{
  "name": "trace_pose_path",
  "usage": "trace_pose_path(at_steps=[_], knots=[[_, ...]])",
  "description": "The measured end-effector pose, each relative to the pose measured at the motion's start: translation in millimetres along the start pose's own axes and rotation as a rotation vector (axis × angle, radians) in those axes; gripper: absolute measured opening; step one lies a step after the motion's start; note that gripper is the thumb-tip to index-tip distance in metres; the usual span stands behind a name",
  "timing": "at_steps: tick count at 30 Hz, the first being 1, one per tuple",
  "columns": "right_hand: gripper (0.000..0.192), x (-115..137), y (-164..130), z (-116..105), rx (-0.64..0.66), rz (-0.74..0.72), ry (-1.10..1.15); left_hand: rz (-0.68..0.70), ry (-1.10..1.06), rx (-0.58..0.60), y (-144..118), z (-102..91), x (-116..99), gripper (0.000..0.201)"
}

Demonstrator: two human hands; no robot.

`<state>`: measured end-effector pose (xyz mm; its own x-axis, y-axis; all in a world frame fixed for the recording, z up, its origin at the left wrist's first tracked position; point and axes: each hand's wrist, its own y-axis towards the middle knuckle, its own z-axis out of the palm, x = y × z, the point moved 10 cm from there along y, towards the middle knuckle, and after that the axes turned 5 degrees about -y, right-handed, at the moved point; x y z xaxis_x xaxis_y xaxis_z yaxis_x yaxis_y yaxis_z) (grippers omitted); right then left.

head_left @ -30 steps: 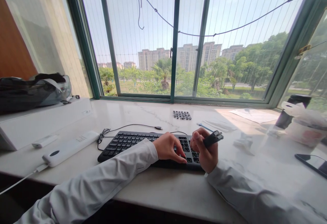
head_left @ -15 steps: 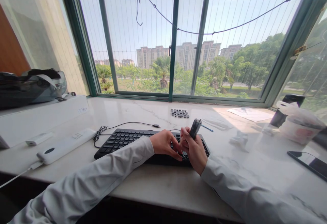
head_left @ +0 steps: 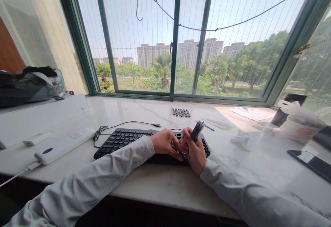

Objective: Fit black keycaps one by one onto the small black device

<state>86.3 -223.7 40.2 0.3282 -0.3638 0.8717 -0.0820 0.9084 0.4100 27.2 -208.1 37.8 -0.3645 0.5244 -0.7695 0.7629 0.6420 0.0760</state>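
Head view: right hand (head_left: 193, 149) closed around a small dark tool (head_left: 197, 130), held tilted above the right end of the black keyboard (head_left: 124, 140). Left hand (head_left: 164, 142) curled, fingertips down on keys just beside it. Loose keycaps (head_left: 181, 112) lying well behind, near the window.

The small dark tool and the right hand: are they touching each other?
Touching. The head view shows the right hand closed around the lower part of the small dark tool, whose upper end sticks out above the fingers.
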Motion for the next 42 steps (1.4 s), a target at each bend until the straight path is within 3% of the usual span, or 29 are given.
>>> trace_pose_path(at_steps=[6,9,18,24,35,42], knots=[[0.033,10.9,-11.0,9.8,0.094,-0.104,-0.201,0.034,-0.013,-0.020,0.5,-0.4,1.9,0.036],[0.033,10.9,-11.8,13.1,0.122,-0.102,-0.197,0.048,-0.022,-0.023,0.6,-0.4,0.8,0.036],[0.035,-8.0,5.4,-6.1,-0.094,0.126,0.173,0.019,0.026,-0.032,0.7,-1.4,1.3,0.038],[0.043,-9.2,4.0,-4.9,-0.081,0.211,0.296,-0.014,0.005,-0.029,1.0,-1.4,3.6,0.039],[0.052,-0.8,-5.3,-2.8,-0.031,0.015,0.108,-0.006,0.011,-0.041,1.4,-1.5,6.1,0.042],[0.053,0.4,-7.7,0.2,0.011,-0.002,0.113,0.013,-0.004,-0.048,1.3,-2.0,2.8,0.036]])
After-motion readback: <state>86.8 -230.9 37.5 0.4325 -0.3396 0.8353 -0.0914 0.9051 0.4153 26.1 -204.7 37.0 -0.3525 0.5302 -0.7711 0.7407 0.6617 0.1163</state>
